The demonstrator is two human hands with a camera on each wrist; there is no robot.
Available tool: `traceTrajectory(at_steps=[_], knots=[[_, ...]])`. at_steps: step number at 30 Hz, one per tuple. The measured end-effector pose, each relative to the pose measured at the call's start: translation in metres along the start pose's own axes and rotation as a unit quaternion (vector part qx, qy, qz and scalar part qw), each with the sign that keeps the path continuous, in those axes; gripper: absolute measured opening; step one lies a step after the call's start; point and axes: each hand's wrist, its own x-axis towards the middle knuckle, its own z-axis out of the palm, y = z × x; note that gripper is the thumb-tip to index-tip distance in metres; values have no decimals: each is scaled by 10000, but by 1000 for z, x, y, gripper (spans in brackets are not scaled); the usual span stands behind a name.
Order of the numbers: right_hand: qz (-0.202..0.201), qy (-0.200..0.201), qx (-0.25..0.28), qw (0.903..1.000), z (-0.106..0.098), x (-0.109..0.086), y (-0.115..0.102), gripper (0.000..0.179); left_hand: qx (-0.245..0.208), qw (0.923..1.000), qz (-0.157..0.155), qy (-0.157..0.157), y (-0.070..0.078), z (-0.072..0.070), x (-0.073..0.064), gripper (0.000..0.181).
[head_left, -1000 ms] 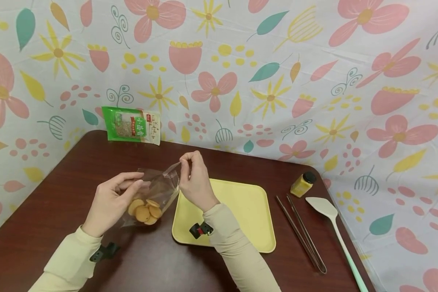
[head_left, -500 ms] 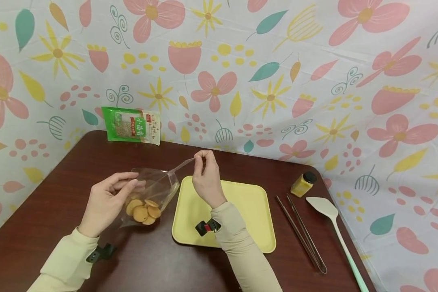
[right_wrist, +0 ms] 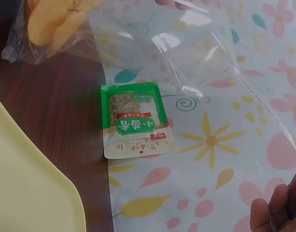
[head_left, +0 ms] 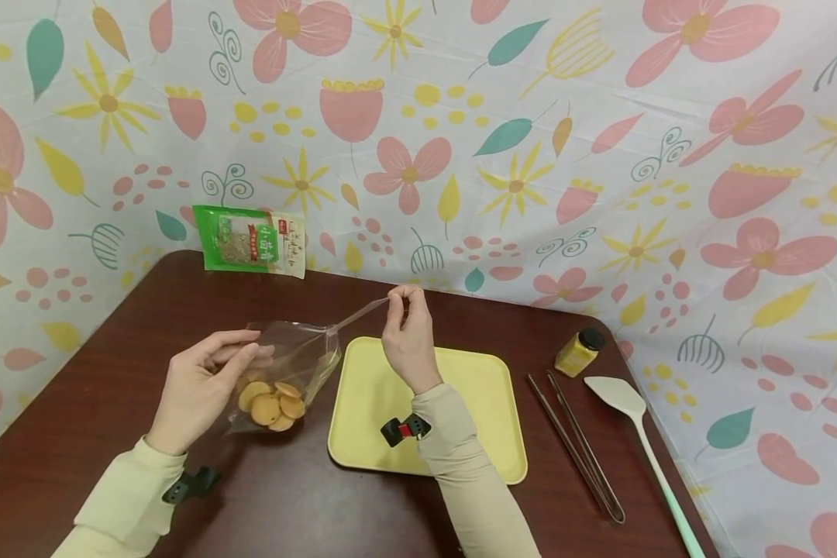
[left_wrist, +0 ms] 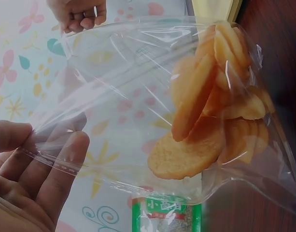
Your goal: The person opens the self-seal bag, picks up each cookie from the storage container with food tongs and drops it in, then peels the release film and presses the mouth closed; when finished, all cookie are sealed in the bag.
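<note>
My left hand (head_left: 202,387) pinches the mouth edge of a clear plastic bag (head_left: 296,345) between thumb and fingers. Several round golden-brown biscuits (head_left: 266,407) lie in the bag's lower part, overlapping one another. My right hand (head_left: 411,337) pinches a corner of clear film that runs taut from the bag's upper right, above the yellow tray's (head_left: 474,380) back left part. In the left wrist view the bag (left_wrist: 119,58) spreads between both hands, with the biscuits (left_wrist: 189,150) bunched at its far end. The right wrist view shows the film passing to curled right fingers (right_wrist: 278,208).
A green and white packet (head_left: 247,240) leans on the flower-patterned cloth (head_left: 516,163) behind the dark table (head_left: 286,496). To the tray's right are metal tongs (head_left: 579,449), a black-capped yellow jar (head_left: 579,353) and a white-and-mint spatula (head_left: 642,426).
My right hand has moved right, drawing the bag's film out into a long taut strip. The left hand has shifted slightly left with the bag and biscuits, keeping its pinch.
</note>
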Motion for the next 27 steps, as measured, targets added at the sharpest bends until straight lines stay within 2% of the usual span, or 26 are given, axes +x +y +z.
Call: traceTrajectory(at_steps=[9,16,27], knots=[[203,246,16,9995,-8,3,7,20,-1,10000,8,12,-2,-2,-1,21],[324,428,277,9982,-15,6,11,23,41,10000,51,43,-3,-2,0,21],[471,865,281,9947,-26,9,18,20,116,9999,24,91,-3,-3,0,21]])
